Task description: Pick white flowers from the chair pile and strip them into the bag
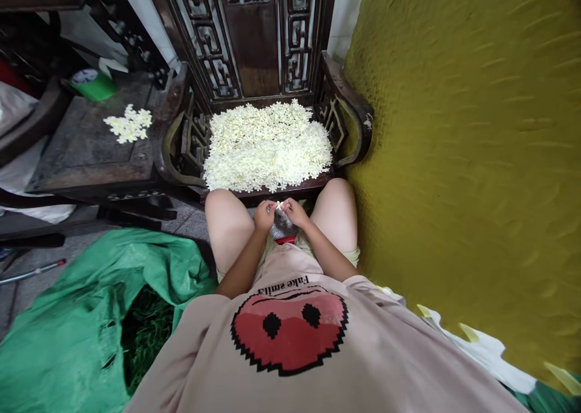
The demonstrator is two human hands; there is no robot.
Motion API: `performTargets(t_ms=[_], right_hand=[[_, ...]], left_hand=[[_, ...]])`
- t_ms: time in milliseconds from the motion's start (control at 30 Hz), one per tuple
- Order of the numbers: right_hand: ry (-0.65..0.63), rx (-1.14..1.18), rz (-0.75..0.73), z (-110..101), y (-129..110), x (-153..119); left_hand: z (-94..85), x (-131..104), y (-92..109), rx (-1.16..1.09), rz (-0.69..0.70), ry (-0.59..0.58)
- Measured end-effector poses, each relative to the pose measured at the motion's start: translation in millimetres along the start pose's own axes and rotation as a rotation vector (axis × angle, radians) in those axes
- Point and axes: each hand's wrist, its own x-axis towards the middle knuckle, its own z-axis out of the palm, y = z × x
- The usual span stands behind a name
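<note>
Between my knees, my left hand (264, 214) and my right hand (293, 212) meet with their fingertips pinched around a small white flower (279, 205). Both hands are closed, and the flower shows in the narrow gap between them. Just beyond my knees, a thick layer of white flowers (267, 146) covers the seat of a dark carved wooden chair (252, 43). A smaller cluster of white flowers (130, 124) lies on the dark wooden side table (91, 152) to the left. Details of the held flower's stem are too small to make out.
A green roll (97, 86) stands on the side table. At lower left, a green sack (68, 328) gapes open, with dark green stringy material (147, 331) inside. A large olive-yellow textured surface (467, 158) rises close on the right. A thin rod (34, 272) lies on the floor.
</note>
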Motion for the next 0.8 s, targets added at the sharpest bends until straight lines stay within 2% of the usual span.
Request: performTargets(t_ms=[233,367,500,600,800], right_hand=[[-0.068,-0.119,-0.014,5.7,7.8,2.6],[0.057,-0.191,0.015,9.9,-0.1,0.0],[0.206,-0.12,-0.004,19.9,-15.7,-10.8],[0.232,-0.077,-0.04,28.6,-27.2,-21.6],[0.285,-0.023,-0.006,35.3,-36.9,-29.1]], left_hand=[[-0.1,-3.0,3.1,0.156,0.029,0.013],[3.5,-3.5,5.8,0.255,0.05,0.005],[1.9,-9.2,12.8,0.338,0.045,0.133],[-2.1,-15.2,17.0,0.318,0.036,0.193],[-7.0,-14.5,15.7,0.193,0.018,0.218]])
